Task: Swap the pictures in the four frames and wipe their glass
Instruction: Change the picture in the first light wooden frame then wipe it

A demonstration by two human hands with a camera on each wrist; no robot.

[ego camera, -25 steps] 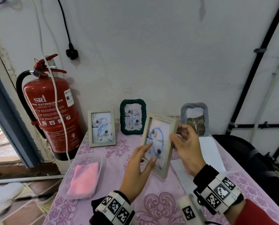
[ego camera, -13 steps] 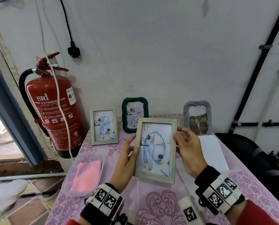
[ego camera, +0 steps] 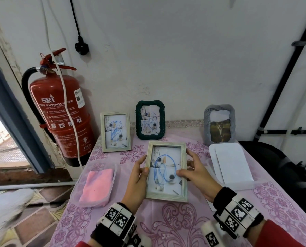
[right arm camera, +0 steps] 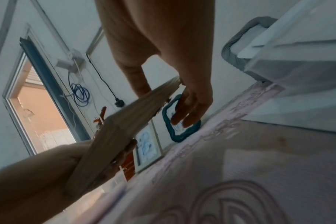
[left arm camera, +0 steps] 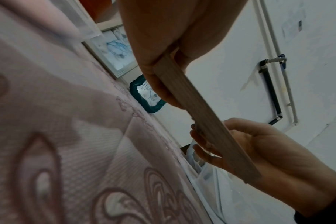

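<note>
I hold a pale wooden picture frame (ego camera: 166,171), glass up, above the pink tablecloth (ego camera: 175,227). My left hand (ego camera: 139,173) grips its left edge, thumb on the glass. My right hand (ego camera: 189,172) grips its right edge, thumb on the glass and fingers under the back. In the wrist views the frame's edge (left arm camera: 203,121) (right arm camera: 123,125) shows tilted between both hands. Against the wall stand a second pale wooden frame (ego camera: 115,131), a dark green frame (ego camera: 150,119) and a grey frame (ego camera: 219,126) with a cat picture.
A clear tub with a pink cloth (ego camera: 97,186) lies at the left. A clear tray with white envelopes (ego camera: 232,163) lies at the right. A red fire extinguisher (ego camera: 59,111) stands left of the table. A black bag (ego camera: 280,163) sits to the right.
The frame turned from edge-on to facing me and came down and nearer. My left hand moved from the glass to the left edge.
</note>
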